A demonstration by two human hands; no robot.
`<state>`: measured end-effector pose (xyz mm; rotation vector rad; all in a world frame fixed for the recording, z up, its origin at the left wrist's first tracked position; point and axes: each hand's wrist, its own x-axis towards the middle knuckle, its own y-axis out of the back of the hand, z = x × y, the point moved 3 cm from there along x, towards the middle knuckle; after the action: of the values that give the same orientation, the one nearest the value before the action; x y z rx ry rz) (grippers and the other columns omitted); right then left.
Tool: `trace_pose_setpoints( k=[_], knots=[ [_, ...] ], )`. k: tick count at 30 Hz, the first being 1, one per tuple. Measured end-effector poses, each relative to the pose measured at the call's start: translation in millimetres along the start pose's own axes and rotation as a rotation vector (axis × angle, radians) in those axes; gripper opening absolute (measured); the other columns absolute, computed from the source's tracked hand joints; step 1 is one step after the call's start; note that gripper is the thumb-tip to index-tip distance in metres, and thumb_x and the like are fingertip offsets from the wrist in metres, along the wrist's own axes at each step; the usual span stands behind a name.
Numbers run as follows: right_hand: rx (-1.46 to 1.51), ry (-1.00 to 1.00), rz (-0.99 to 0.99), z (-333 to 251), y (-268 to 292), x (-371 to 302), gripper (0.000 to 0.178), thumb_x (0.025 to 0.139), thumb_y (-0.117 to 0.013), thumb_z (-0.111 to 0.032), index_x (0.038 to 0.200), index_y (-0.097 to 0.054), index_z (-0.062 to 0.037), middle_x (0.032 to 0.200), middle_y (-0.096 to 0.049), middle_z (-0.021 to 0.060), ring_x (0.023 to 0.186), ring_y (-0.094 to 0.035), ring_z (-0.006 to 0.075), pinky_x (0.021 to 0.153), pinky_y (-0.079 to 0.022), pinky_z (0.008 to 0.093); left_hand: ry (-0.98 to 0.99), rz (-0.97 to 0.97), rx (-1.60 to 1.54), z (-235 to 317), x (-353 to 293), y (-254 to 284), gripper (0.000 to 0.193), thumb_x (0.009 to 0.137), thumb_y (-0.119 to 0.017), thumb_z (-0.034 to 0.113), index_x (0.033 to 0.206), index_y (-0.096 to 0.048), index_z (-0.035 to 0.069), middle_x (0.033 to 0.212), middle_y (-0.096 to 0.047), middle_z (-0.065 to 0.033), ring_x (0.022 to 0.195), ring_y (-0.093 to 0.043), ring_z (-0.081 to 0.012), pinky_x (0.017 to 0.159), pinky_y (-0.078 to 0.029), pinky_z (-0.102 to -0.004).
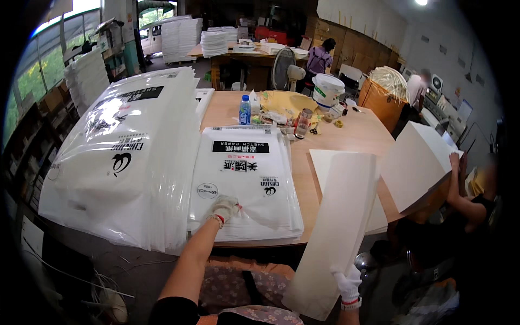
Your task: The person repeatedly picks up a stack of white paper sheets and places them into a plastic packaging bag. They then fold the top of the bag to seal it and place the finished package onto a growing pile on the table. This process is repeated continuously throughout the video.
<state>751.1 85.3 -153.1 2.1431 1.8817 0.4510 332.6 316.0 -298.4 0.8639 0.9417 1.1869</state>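
While my gloved left hand [225, 207] rests palm-down on the stack of clear plastic bags [246, 181] in front of me, its fingers pinch the top bag near the stack's front edge. The stack lies flat on the wooden table [357, 135], just beside a larger, fanned pile of the same bags [127, 157] on my left. My gloved right hand [348, 284] is closed around the lower corner of a long cream sheet of card [341, 227], which I hold tilted above the table's front edge, off to the right of the stack. Beneath it, another cream sheet [325, 165] lies flat on the table. At the far right, another person's hand [454, 162] holds a white board [414, 165] at an angle. A water bottle [245, 110] stands behind the stack.
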Motion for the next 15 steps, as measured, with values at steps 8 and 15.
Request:
trace_pose_setpoints(
  k=[8,15],
  knots=[
    [-0.743,0.211,-0.430,-60.6,-59.5,6.1,0.038,0.078,-0.064,-0.044,0.089,-0.067,-0.0079,0.084,-0.064,0.0156,0.076,-0.063,0.0357,0.065,-0.050,0.0426,-0.083,-0.095,-1.436,8.3,90.0,53.7,0.022,0.087,-0.052,0.028,0.070,-0.052,0.013,0.064,-0.049,-0.0022,0.052,-0.050,-0.0121,0.043,-0.039,-0.0302],
    [-1.006,0.333,-0.331,-8.0,-92.9,84.1,0.033,0.075,-0.065,-0.037,0.083,-0.059,-0.0056,0.072,-0.060,0.0154,0.068,-0.061,0.0357,0.061,-0.050,0.0456,-0.700,-0.061,-0.223,230.0,-50.3,92.1,0.048,0.084,-0.057,0.031,0.122,-0.048,0.004,0.107,-0.057,-0.0227,0.099,-0.058,-0.0346,0.079,-0.049,-0.0441]
  ],
)
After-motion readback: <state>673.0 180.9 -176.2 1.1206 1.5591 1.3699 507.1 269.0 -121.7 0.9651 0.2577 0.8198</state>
